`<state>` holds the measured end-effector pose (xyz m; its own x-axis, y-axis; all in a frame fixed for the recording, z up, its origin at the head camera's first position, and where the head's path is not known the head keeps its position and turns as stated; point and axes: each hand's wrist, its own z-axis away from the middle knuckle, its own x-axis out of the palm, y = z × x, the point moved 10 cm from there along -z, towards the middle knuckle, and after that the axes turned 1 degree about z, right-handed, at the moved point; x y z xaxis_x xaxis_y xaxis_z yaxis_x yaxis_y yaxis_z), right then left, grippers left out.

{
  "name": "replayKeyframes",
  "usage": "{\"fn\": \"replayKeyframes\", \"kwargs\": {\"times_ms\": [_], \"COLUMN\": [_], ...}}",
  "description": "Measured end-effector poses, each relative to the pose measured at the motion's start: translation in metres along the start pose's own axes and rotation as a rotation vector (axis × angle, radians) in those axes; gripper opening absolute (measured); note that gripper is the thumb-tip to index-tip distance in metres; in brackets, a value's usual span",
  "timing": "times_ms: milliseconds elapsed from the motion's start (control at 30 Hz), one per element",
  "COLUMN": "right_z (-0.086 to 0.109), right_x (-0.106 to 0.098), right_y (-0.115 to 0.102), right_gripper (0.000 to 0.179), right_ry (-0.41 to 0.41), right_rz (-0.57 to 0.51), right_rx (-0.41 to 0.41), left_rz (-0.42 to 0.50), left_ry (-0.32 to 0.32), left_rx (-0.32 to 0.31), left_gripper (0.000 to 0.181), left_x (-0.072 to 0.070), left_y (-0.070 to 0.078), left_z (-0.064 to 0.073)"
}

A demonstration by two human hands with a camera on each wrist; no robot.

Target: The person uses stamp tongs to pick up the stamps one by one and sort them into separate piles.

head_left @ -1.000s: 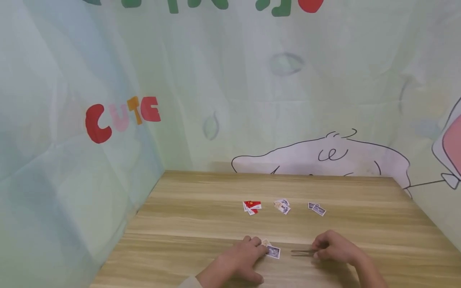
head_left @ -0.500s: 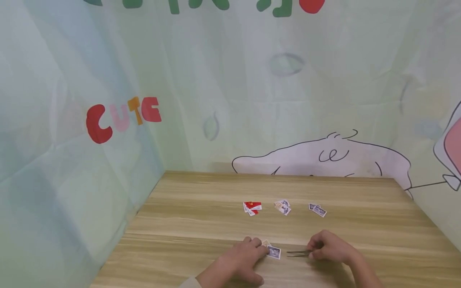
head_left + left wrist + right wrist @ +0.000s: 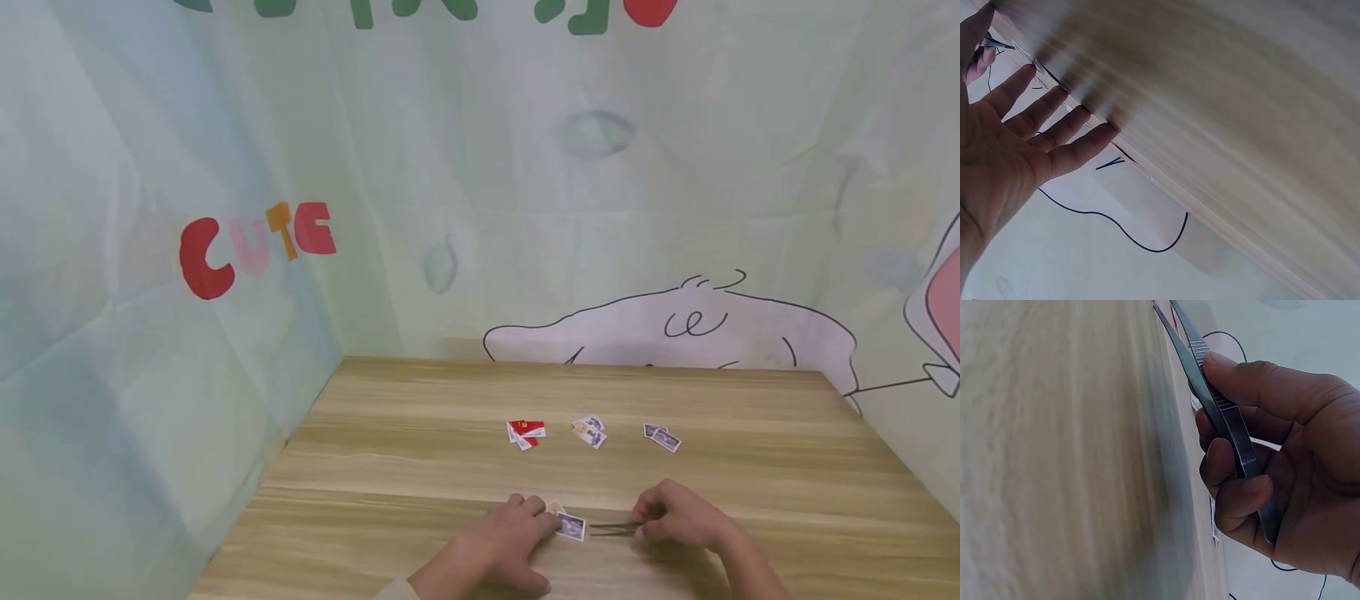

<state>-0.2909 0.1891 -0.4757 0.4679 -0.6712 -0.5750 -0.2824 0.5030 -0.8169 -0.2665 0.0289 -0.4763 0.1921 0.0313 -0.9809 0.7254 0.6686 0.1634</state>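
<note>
My right hand (image 3: 678, 518) holds metal tweezers (image 3: 1235, 428) between thumb and curled fingers. Their two tips are apart and point left, just short of a dark-pictured stamp (image 3: 572, 526) with a white border. That stamp lies flat on the wooden table (image 3: 390, 467), partly over a pale stamp (image 3: 555, 507). With fingers spread, my left hand (image 3: 504, 540) rests on the table, its fingertips touching the left edge of these stamps. The left wrist view shows those fingers (image 3: 1072, 130) nearly straight, tips down on the surface.
Farther back lie three small groups of stamps: red ones (image 3: 527, 433) at left, pale ones (image 3: 589, 431) in the middle, dark ones (image 3: 662, 437) at right. A printed cloth backdrop (image 3: 420, 208) rises behind the table and along its left side.
My right hand has moved left with the tweezers, bringing their tips close to the dark stamp's right edge. The left hand and the stamps have stayed in place.
</note>
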Motion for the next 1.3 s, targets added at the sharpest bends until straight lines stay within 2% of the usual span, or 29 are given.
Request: {"fn": "replayKeyframes", "kwargs": {"times_ms": [567,833,1300], "right_z": [-0.006,-0.010,-0.012], "right_x": [0.004,0.007,0.006], "right_y": [-0.008,-0.003,-0.005], "right_gripper": [0.010,0.004,0.005], "right_ry": [0.007,0.020,0.050], "right_rz": [0.016,0.007,0.043], "right_rx": [-0.029,-0.039,-0.056], "left_rz": [-0.007,-0.015,-0.016], "left_ry": [0.006,0.000,0.014], "left_rx": [-0.004,-0.003,0.005], "left_gripper": [0.068,0.068,0.071], "left_x": [-0.001,-0.001,-0.001], "left_y": [0.000,0.001,0.000], "left_z": [0.001,0.001,0.001]}}
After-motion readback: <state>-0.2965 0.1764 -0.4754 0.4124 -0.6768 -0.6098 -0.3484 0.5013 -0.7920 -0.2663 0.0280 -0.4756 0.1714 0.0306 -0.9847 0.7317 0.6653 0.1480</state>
